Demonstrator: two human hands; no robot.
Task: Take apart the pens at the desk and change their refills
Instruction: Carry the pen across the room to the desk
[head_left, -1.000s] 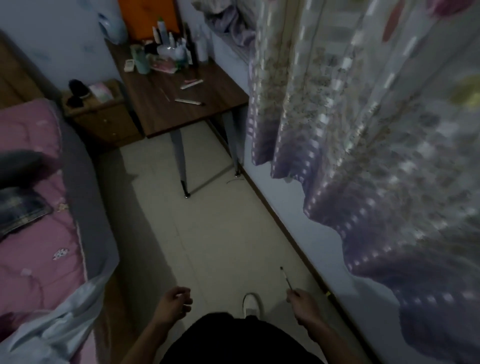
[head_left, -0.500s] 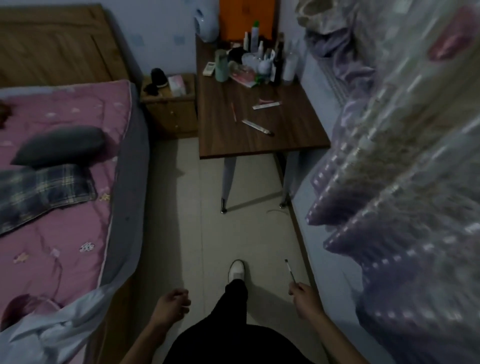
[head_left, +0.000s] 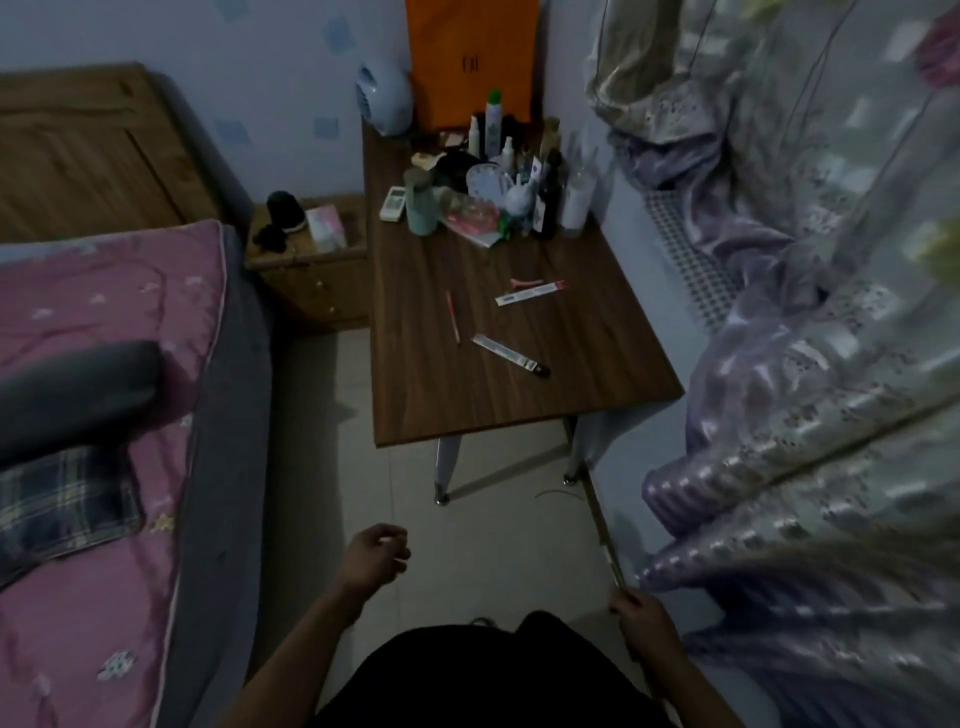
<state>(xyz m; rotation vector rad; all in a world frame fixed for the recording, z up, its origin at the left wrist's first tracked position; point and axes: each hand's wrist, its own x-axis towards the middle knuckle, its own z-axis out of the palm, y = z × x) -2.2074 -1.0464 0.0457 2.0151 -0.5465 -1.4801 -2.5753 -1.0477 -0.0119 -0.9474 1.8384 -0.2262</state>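
Observation:
A brown wooden desk (head_left: 467, 405) stands ahead. On it lie a thin red refill (head_left: 452, 316), a white pen with a dark tip (head_left: 511, 355), a second white pen (head_left: 529, 292) and a small pink clip (head_left: 524, 282). My right hand (head_left: 641, 618) hangs low at the right over the floor and pinches a thin stick-like refill (head_left: 612, 561) that points up and forward. My left hand (head_left: 373, 558) hangs lower centre, fingers loosely curled, holding nothing. Both hands are well short of the desk.
Bottles, a green cup, a remote and an orange bag (head_left: 470, 57) crowd the desk's far end. A bed with a pink cover (head_left: 104, 415) runs along the left. A bedside cabinet (head_left: 311, 260) stands beside the desk. Patterned curtains (head_left: 805, 364) hang on the right.
The view has closed in on the desk, which now appears larger and nearer. Both hands stay low with the right still pinching the refill.

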